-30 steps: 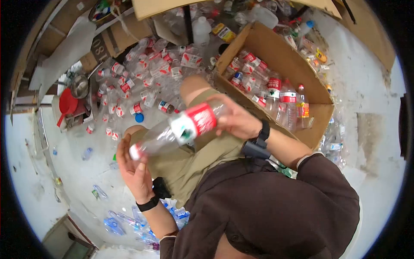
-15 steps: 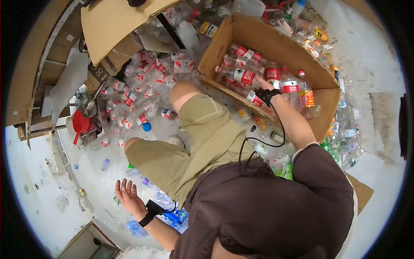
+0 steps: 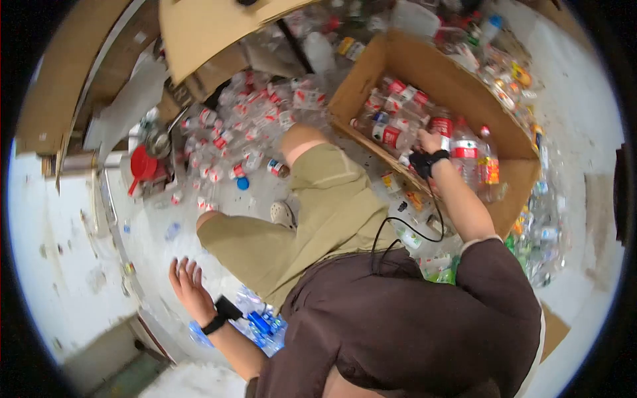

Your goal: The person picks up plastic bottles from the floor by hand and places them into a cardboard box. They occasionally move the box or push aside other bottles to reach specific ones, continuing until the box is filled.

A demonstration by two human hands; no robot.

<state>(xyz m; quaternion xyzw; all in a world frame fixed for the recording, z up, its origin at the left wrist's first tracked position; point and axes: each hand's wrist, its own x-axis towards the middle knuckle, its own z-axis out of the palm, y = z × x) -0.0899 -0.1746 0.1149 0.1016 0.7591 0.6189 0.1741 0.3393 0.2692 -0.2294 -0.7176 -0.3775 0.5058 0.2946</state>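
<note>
My right hand (image 3: 430, 142) is inside the large cardboard box (image 3: 358, 76), fingers curled together beside a clear bottle with a red label (image 3: 387, 135); blur hides what they grip, if anything. More red-labelled bottles lie left of it in the box. To its right, a bottle with a red cap and orange-red label (image 3: 489, 166) leans beside another clear bottle (image 3: 464, 149). My left hand (image 3: 190, 286) hovers over the floor at the lower left, fingers apart and holding nothing. Both wrists wear black straps.
Many red-labelled bottles (image 3: 249, 123) are heaped beyond my knees. Blue-tinted bottles (image 3: 265, 325) lie near my left forearm. A red dipper (image 3: 142, 166) is at the left, and mixed bottles (image 3: 547, 232) line the box's right side. A cardboard sheet (image 3: 212, 30) juts in above.
The view has shifted, so the box and heap appear further right and lower. My right hand's extended finger has curled in among the bottles. My left hand remains open.
</note>
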